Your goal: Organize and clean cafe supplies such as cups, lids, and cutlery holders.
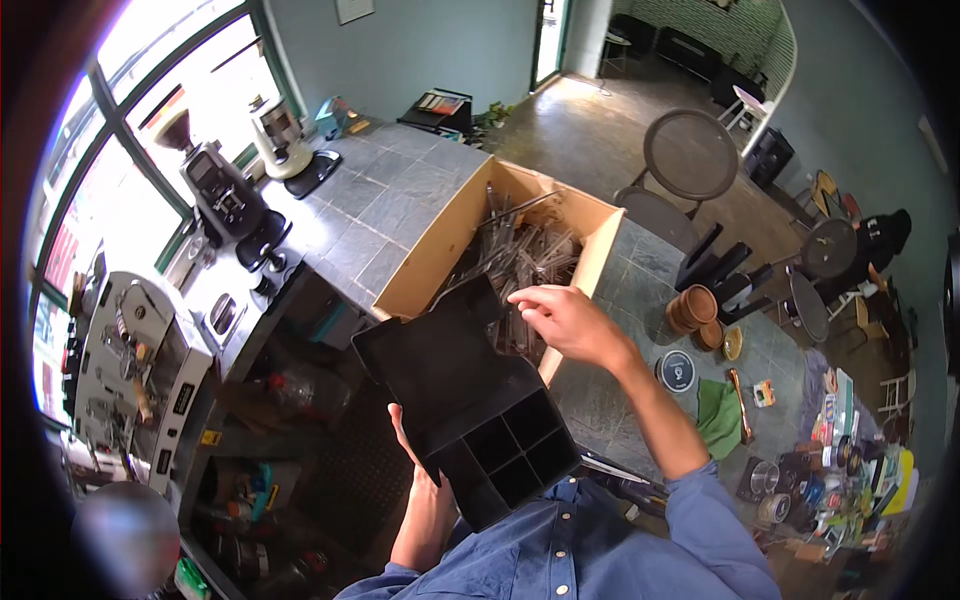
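A black folding cardboard box [450, 360], its lid swung back, is tilted in front of my shirt. Inside its lower part is a divider with four square compartments [517, 454]; the compartments look dark, with no contents visible. My left hand [424, 469] grips the box along its left side, and most of the fingers are hidden behind it. Just right of the lid's upper flap, my right hand [559, 319] hovers with bent fingers and nothing visible in it. Beneath that hand, a brown open carton [431, 255] contains many clear plastic strips or tubes [540, 251].
The carton stands on a grey tiled counter [375, 195]. Coffee grinders [225, 187] and an espresso machine [142, 375] are at left. To the right are stacked brown cups [690, 309], a round tin [676, 371], a green cloth [718, 420] and crowded jars [776, 506].
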The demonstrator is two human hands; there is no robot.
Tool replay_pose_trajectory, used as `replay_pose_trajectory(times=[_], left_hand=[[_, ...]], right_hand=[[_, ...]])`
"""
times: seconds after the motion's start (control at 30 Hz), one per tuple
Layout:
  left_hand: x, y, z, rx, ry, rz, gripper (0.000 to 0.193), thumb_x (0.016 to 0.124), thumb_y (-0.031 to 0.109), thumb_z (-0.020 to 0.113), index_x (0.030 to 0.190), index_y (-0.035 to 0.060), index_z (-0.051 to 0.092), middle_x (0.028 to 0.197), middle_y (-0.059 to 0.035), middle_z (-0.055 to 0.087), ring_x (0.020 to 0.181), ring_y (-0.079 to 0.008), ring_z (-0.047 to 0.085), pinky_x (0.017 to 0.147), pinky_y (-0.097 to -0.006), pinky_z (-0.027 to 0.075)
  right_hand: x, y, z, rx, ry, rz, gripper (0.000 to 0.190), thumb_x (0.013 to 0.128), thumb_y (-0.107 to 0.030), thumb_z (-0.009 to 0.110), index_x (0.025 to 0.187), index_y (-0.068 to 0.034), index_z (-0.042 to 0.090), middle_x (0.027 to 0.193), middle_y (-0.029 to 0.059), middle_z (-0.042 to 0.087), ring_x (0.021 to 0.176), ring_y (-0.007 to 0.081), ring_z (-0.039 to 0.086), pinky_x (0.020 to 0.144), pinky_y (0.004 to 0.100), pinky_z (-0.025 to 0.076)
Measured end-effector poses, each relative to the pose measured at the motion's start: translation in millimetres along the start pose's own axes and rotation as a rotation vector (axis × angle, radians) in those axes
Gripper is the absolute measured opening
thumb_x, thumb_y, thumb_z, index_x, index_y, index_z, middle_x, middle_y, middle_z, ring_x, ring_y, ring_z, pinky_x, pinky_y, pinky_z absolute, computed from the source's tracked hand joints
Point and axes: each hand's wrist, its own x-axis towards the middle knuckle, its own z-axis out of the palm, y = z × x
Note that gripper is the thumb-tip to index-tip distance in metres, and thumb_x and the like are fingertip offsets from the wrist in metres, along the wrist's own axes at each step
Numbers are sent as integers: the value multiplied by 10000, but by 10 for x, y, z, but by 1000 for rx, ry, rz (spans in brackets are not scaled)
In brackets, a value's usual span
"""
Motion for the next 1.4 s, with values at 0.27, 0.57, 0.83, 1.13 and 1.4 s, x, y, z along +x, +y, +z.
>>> replay_pose_trajectory(times=[0.27, 0.57, 0.83, 1.13, 1.4], left_hand=[[188, -539, 391, 53, -365, -279, 882, 974, 682, 596, 1601, 87, 421, 1610, -174, 472, 1439, -391, 496, 1211, -582, 400], [65, -1319, 600, 59, -463, -430, 878, 1016, 682, 519, 1623, 65, 371, 1623, -169, 455, 1472, -377, 459, 1241, -562, 362], [-659, -1995, 780, 187, -294, -456, 786, 1015, 631, 570, 1552, 64, 487, 1519, -176, 570, 1352, -375, 580, 1162, -535, 465], [-1597, -2135, 811, 569, -119, -368, 785, 1007, 625, 585, 1510, 26, 519, 1429, -175, 641, 1252, -332, 655, 1081, -476, 533], [-2147, -1946, 795, 799, -72, -532, 749, 939, 574, 619, 1463, 42, 557, 1300, -128, 675, 1115, -229, 674, 957, -369, 556]], right_hand=[[-1466, -799, -937, 53, 341, 24, 218, 996, -143, 741, 846, 15, 732, 685, 97, 685, 590, 203, 650, 557, 336, 498], [-3558, 686, -652, 188, 781, 762, 288, 1005, -273, 744, 1077, 4, 771, 780, 85, 726, 670, 121, 677, 601, 315, 519], [-4936, 2273, -73, -559, 637, 856, 403, 908, -264, 743, 1203, 2, 675, 989, 186, 700, 956, 413, 681, 832, 529, 538], [-4465, -3, -1530, 452, 620, 53, 372, 967, -167, 686, 1298, 1, 665, 1292, 164, 696, 1145, 257, 690, 968, 387, 551], [-3627, 66, -475, -195, -13, -260, 259, 962, -131, 588, 1165, 7, 671, 1184, 223, 643, 1145, 410, 659, 951, 514, 539]])
